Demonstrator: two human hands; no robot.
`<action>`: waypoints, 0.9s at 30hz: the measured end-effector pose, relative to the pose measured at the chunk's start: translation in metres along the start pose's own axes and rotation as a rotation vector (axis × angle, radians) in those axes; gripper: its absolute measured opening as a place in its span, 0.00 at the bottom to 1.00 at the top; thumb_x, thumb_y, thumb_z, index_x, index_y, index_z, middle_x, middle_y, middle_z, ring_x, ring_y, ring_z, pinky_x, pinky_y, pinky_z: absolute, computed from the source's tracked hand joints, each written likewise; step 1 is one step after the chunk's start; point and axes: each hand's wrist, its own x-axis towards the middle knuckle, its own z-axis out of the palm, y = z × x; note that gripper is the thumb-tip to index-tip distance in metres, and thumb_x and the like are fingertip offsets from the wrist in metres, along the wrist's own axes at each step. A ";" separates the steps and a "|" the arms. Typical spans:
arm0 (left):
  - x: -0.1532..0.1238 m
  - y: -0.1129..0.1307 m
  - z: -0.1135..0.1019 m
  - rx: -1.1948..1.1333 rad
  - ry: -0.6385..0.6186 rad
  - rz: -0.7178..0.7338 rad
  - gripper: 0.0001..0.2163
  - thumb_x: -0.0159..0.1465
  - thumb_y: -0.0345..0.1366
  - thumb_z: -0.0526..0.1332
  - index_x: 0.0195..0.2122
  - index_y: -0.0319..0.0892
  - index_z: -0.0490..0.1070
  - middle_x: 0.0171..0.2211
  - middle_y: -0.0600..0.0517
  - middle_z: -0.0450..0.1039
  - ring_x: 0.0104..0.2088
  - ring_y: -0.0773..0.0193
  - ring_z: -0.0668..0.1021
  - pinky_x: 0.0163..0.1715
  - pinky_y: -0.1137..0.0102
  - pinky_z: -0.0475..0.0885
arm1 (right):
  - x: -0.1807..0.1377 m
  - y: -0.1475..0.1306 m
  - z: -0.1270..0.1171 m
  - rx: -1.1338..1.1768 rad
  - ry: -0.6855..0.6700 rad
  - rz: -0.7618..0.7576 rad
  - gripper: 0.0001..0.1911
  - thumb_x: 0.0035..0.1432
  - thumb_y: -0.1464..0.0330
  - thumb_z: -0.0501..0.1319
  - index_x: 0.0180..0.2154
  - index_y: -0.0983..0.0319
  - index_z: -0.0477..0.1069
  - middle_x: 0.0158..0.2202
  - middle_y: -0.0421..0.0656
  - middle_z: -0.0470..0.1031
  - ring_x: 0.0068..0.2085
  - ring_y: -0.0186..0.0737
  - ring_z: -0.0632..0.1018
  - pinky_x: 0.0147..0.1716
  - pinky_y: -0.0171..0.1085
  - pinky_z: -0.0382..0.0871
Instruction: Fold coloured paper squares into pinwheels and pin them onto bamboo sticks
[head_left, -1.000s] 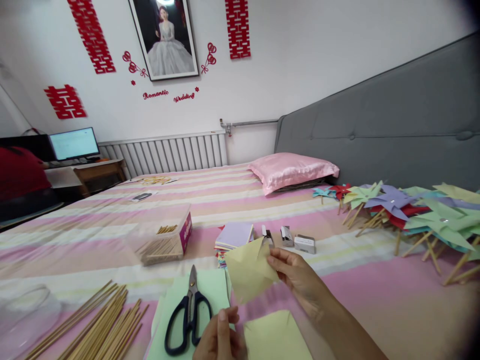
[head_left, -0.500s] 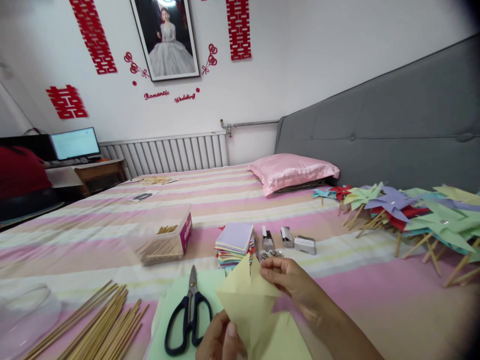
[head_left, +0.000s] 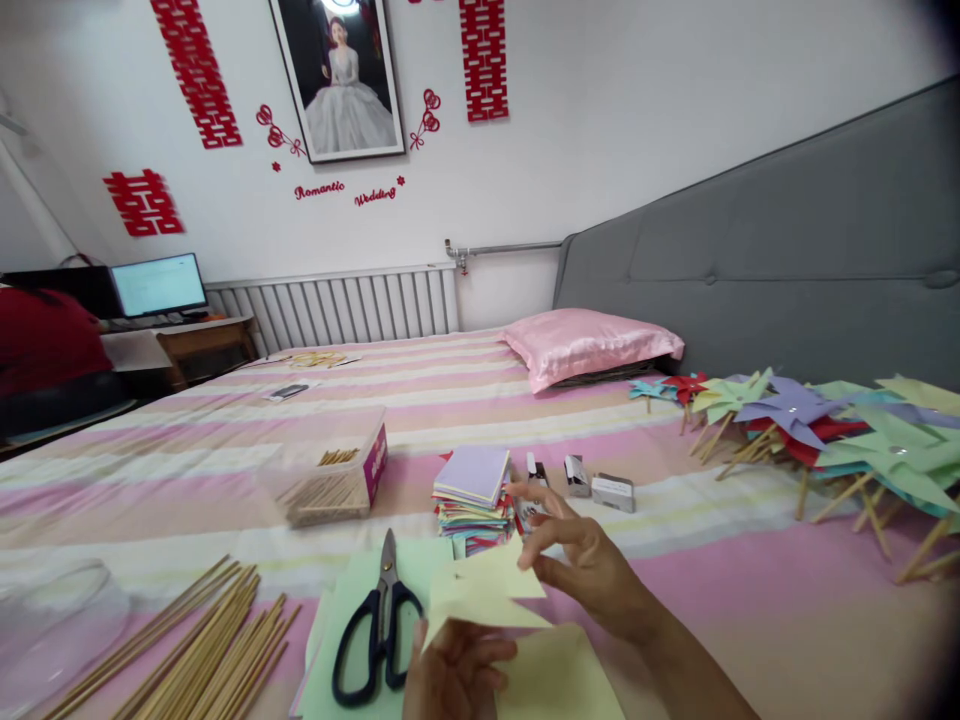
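Note:
Both my hands hold a pale yellow folded paper (head_left: 480, 592) low over the bed. My left hand (head_left: 454, 672) grips its lower edge, fingers closed around it. My right hand (head_left: 581, 560) pinches the paper's right corner with thumb and forefinger, the other fingers spread above. Under the paper lies another yellow sheet (head_left: 559, 680) on light green paper (head_left: 352, 600). Black-handled scissors (head_left: 379, 625) lie on the green paper just left of my left hand. A stack of coloured paper squares (head_left: 472, 490) sits just beyond the hands.
Bamboo sticks (head_left: 187, 655) lie loose at the lower left, more in a clear box (head_left: 330, 470). Small staple boxes (head_left: 611, 490) sit behind the stack. Finished paper pinwheels (head_left: 825, 430) pile at the right by the grey headboard. A pink pillow (head_left: 589, 345) lies further back.
The yellow paper has tipped from upright to nearly flat and moved lower. My right hand followed it down, and my left hand has taken hold of its lower edge.

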 end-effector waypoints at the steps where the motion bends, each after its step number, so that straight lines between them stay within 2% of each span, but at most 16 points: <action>1: -0.002 0.005 0.000 -0.039 -0.023 -0.054 0.21 0.50 0.54 0.61 0.23 0.38 0.78 0.23 0.43 0.79 0.26 0.55 0.80 0.25 0.69 0.72 | -0.001 -0.001 -0.001 -0.043 -0.052 0.009 0.06 0.49 0.62 0.65 0.26 0.57 0.77 0.57 0.43 0.61 0.58 0.46 0.60 0.54 0.44 0.52; 4: -0.006 0.020 0.000 -0.077 -0.053 -0.144 0.25 0.49 0.58 0.57 0.35 0.43 0.78 0.30 0.43 0.80 0.37 0.45 0.79 0.36 0.60 0.73 | -0.003 -0.003 -0.003 -0.141 -0.165 0.045 0.04 0.48 0.64 0.66 0.27 0.56 0.78 0.58 0.42 0.58 0.58 0.46 0.59 0.55 0.45 0.52; 6: -0.008 0.026 0.002 -0.052 -0.058 -0.152 0.26 0.48 0.57 0.60 0.42 0.44 0.75 0.32 0.43 0.80 0.41 0.43 0.78 0.39 0.57 0.72 | -0.004 -0.004 -0.004 -0.181 -0.221 0.064 0.03 0.48 0.65 0.66 0.27 0.55 0.78 0.59 0.42 0.58 0.59 0.45 0.58 0.55 0.45 0.51; 8: -0.008 0.026 0.003 -0.014 -0.020 -0.140 0.24 0.47 0.52 0.64 0.42 0.43 0.75 0.31 0.44 0.80 0.39 0.43 0.78 0.38 0.58 0.73 | -0.004 -0.006 -0.006 -0.197 -0.261 0.084 0.02 0.47 0.66 0.66 0.28 0.55 0.79 0.59 0.42 0.58 0.59 0.46 0.58 0.56 0.46 0.49; 10: -0.006 0.021 0.005 0.050 0.055 -0.126 0.21 0.45 0.45 0.69 0.38 0.40 0.76 0.27 0.44 0.81 0.35 0.45 0.80 0.34 0.60 0.74 | -0.005 -0.006 -0.007 -0.205 -0.284 0.110 0.03 0.47 0.66 0.66 0.28 0.55 0.79 0.59 0.41 0.57 0.58 0.47 0.58 0.56 0.47 0.49; 13: -0.005 0.012 0.007 0.102 0.111 -0.111 0.18 0.43 0.38 0.71 0.35 0.36 0.75 0.21 0.46 0.79 0.29 0.49 0.81 0.28 0.64 0.75 | -0.006 -0.006 -0.009 -0.211 -0.290 0.129 0.03 0.47 0.67 0.66 0.29 0.55 0.79 0.59 0.41 0.58 0.58 0.48 0.60 0.56 0.46 0.50; 17: -0.005 0.007 0.008 0.103 0.101 -0.077 0.22 0.43 0.39 0.71 0.39 0.36 0.73 0.20 0.48 0.79 0.27 0.52 0.81 0.23 0.68 0.74 | -0.005 -0.007 -0.010 -0.202 -0.300 0.128 0.05 0.45 0.67 0.68 0.29 0.56 0.78 0.59 0.42 0.57 0.58 0.49 0.60 0.56 0.47 0.50; 22: -0.005 0.006 0.007 0.095 0.118 -0.098 0.24 0.45 0.40 0.70 0.43 0.37 0.71 0.23 0.47 0.80 0.26 0.53 0.81 0.22 0.68 0.74 | -0.005 -0.004 -0.006 -0.141 -0.302 0.160 0.06 0.44 0.65 0.68 0.28 0.57 0.78 0.59 0.42 0.58 0.57 0.47 0.62 0.54 0.45 0.54; 27: -0.003 0.002 0.003 0.083 0.075 -0.119 0.25 0.46 0.39 0.69 0.45 0.37 0.69 0.25 0.46 0.80 0.28 0.52 0.81 0.24 0.68 0.74 | -0.005 0.005 0.000 -0.102 -0.270 0.172 0.05 0.43 0.65 0.68 0.26 0.59 0.78 0.54 0.44 0.65 0.56 0.49 0.64 0.52 0.43 0.56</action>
